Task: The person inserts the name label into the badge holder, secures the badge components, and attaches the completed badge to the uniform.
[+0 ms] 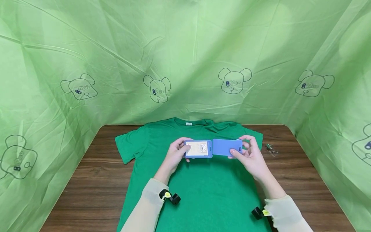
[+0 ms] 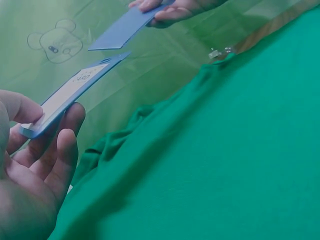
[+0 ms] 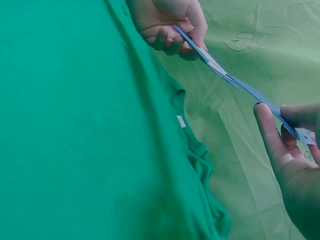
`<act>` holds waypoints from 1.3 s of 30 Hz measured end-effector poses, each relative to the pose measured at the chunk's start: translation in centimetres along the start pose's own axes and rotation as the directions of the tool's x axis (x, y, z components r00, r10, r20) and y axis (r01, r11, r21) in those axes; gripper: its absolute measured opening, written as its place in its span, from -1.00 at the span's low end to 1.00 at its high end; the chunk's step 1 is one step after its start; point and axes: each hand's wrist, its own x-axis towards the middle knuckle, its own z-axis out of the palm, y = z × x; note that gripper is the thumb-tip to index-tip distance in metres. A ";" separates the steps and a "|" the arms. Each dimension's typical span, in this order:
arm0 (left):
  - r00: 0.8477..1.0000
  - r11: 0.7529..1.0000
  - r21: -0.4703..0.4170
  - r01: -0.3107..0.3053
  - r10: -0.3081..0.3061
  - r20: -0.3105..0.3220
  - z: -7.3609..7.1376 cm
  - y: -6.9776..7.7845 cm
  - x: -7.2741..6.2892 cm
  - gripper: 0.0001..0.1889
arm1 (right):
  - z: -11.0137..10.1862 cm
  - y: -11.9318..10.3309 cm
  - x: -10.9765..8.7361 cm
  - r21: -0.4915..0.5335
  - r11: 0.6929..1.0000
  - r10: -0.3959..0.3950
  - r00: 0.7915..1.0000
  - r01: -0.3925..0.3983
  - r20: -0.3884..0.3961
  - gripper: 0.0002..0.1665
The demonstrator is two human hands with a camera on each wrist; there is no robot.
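A tent-like booth (image 1: 43, 61) is suggested: a dark wood-grain worktop (image 1: 95, 190) is enclosed at the back and both sides by creased green cloth (image 1: 191, 42), printed with outlined animal heads (image 1: 234, 82).

My left-wrist feed lists, by clock face:

Left hand (image 2: 35, 165), eight o'clock: one, thumb pressed on the card, fingers beneath.
Blue card holder (image 2: 70, 100), between nine and ten: one, tilted, gripped at its lower end; white printed card (image 2: 75, 87) inside.
Blue panel (image 2: 122, 30), eleven: one, a thin gap from the holder's upper end.
Right hand (image 2: 175, 10), twelve: one, partly cropped, gripping the panel.
Bear outline (image 2: 61, 44), ten: one, on a pale green curtain (image 2: 150, 70).
Small shiny pieces (image 2: 220, 52), one o'clock: material unclear to me.
Brown table (image 2: 270, 32), toward two: a strip.
Green shirt (image 2: 200, 140), centre through six: rumpled along its far edge.
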 end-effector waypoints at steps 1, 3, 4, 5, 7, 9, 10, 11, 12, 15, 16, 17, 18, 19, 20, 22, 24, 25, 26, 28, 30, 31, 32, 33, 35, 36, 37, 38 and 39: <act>1.000 1.000 0.000 0.000 0.000 0.000 0.0 0.0 0.0 -0.70 | 0.1 0.1 0.0 -0.005 1.000 0.009 1.000 -0.009 0.003 -0.41; 1.000 1.000 0.001 -0.002 0.002 0.002 0.1 -0.1 0.0 -0.70 | 0.2 0.2 0.0 -0.016 1.000 0.025 1.000 -0.025 0.007 -0.41; 1.000 1.000 0.001 -0.003 0.003 0.003 0.1 -0.1 0.0 -0.70 | 0.2 0.3 0.0 -0.021 0.999 0.030 0.999 -0.030 0.010 -0.41; 1.000 1.000 0.001 -0.006 0.006 0.004 0.1 -0.1 0.1 -0.70 | 0.3 0.3 0.0 -0.025 0.999 0.035 0.999 -0.035 0.011 -0.41; 1.000 1.000 0.001 -0.007 0.007 0.009 0.1 -0.2 0.1 -0.70 | 0.4 0.4 -0.1 -0.031 0.999 0.040 0.999 -0.040 0.011 -0.41; 1.000 1.000 0.002 -0.007 0.007 0.011 0.1 -0.3 0.1 -0.70 | 0.5 0.5 -0.1 -0.033 0.999 0.041 0.999 -0.040 0.011 -0.41; 1.000 1.000 0.003 -0.006 0.006 0.013 0.1 -0.3 0.1 -0.70 | 0.5 0.5 -0.1 -0.033 0.999 0.041 0.999 -0.040 0.011 -0.41; 1.000 1.000 0.004 -0.005 0.005 0.014 0.1 -0.3 0.1 -0.70 | 0.6 0.6 -0.1 -0.033 0.999 0.041 0.999 -0.041 0.011 -0.41; 1.000 1.000 0.005 -0.004 0.004 0.016 0.1 -0.3 0.1 -0.70 | 0.7 0.6 -0.1 -0.034 0.999 0.041 0.999 -0.041 0.012 -0.41; 1.000 1.000 0.008 -0.003 0.003 0.019 0.1 -0.2 0.1 -0.70 | 0.9 0.7 0.0 -0.037 0.998 0.045 0.999 -0.044 0.012 -0.40; 1.000 1.000 0.009 -0.003 0.003 0.020 0.1 -0.1 0.1 -0.70 | 0.9 0.7 0.0 -0.040 0.998 0.047 0.999 -0.046 0.010 -0.40; 1.000 1.000 0.010 -0.003 0.003 0.020 0.1 -0.1 0.1 -0.71 | 1.0 0.7 0.0 -0.041 0.998 0.048 0.999 -0.048 0.008 -0.39; 1.000 1.000 0.011 -0.002 0.002 0.020 0.1 -0.1 0.1 -0.71 | 1.0 0.7 0.0 -0.044 0.998 0.051 0.999 -0.050 0.004 -0.39; 1.000 1.000 0.012 -0.002 0.001 0.021 0.1 0.0 0.0 -0.71 | 1.1 0.7 0.0 -0.045 0.998 0.053 0.999 -0.053 0.001 -0.39; 1.000 1.000 0.012 -0.001 0.000 0.021 0.1 0.0 0.0 -0.71 | 1.1 0.7 0.0 -0.048 0.997 0.055 0.998 -0.055 -0.002 -0.39; 1.000 1.000 0.013 0.002 -0.002 0.022 0.1 0.0 0.0 -0.71 | 1.1 0.8 0.1 -0.052 0.997 0.061 0.998 -0.061 -0.002 -0.39; 1.000 1.000 0.014 0.004 -0.004 0.023 0.1 0.0 0.0 -0.70 | 1.1 0.8 0.1 -0.055 0.996 0.067 0.998 -0.066 -0.001 -0.39; 1.000 1.000 0.015 0.004 -0.004 0.023 0.1 0.0 0.0 -0.70 | 1.1 0.8 0.1 -0.057 0.996 0.069 0.998 -0.069 0.001 -0.39; 1.000 1.000 0.015 0.004 -0.005 0.022 0.1 -0.1 0.0 -0.70 | 1.1 0.9 0.1 -0.059 0.996 0.072 0.997 -0.072 0.002 -0.39; 1.000 1.000 0.015 0.004 -0.005 0.023 0.0 -0.1 0.0 -0.70 | 1.1 0.9 0.1 -0.062 0.995 0.079 0.997 -0.079 0.004 -0.39; 1.000 1.000 0.016 0.006 -0.006 0.023 0.0 -0.1 0.0 -0.70 | 1.1 0.9 0.2 -0.065 0.994 0.086 0.996 -0.086 0.005 -0.39; 1.000 1.000 0.016 0.006 -0.007 0.024 0.0 -0.1 0.0 -0.70 | 1.2 0.9 0.2 -0.065 0.994 0.090 0.996 -0.089 0.006 -0.39; 1.000 1.000 0.016 0.007 -0.008 0.024 0.0 -0.2 0.0 -0.70 | 1.2 0.9 0.1 -0.066 0.993 0.093 0.996 -0.093 0.006 -0.40; 1.000 1.000 0.016 0.008 -0.008 0.026 0.0 -0.2 0.0 -0.70 | 1.2 0.9 0.1 -0.067 0.993 0.096 0.995 -0.095 0.005 -0.39; 1.000 1.000 0.016 0.009 -0.009 0.030 0.1 -0.1 0.0 -0.70 | 1.3 0.9 0.1 -0.068 0.993 0.100 0.995 -0.099 0.003 -0.39; 0.999 1.000 0.016 0.009 -0.009 0.031 0.1 -0.1 0.0 -0.70 | 1.3 0.9 0.1 -0.069 0.993 0.101 0.995 -0.101 0.001 -0.39; 0.999 1.000 0.016 0.009 -0.009 0.033 0.1 -0.1 0.0 -0.70 | 1.3 0.9 0.1 -0.070 0.992 0.102 0.995 -0.102 -0.002 -0.39; 0.999 1.000 0.016 0.009 -0.009 0.035 0.2 -0.1 0.0 -0.69 | 1.3 0.9 0.1 -0.072 0.992 0.102 0.995 -0.102 -0.005 -0.40; 0.999 1.000 0.015 0.007 -0.008 0.038 0.2 0.0 0.0 -0.69 | 1.3 0.9 0.0 -0.073 0.992 0.102 0.995 -0.102 -0.008 -0.40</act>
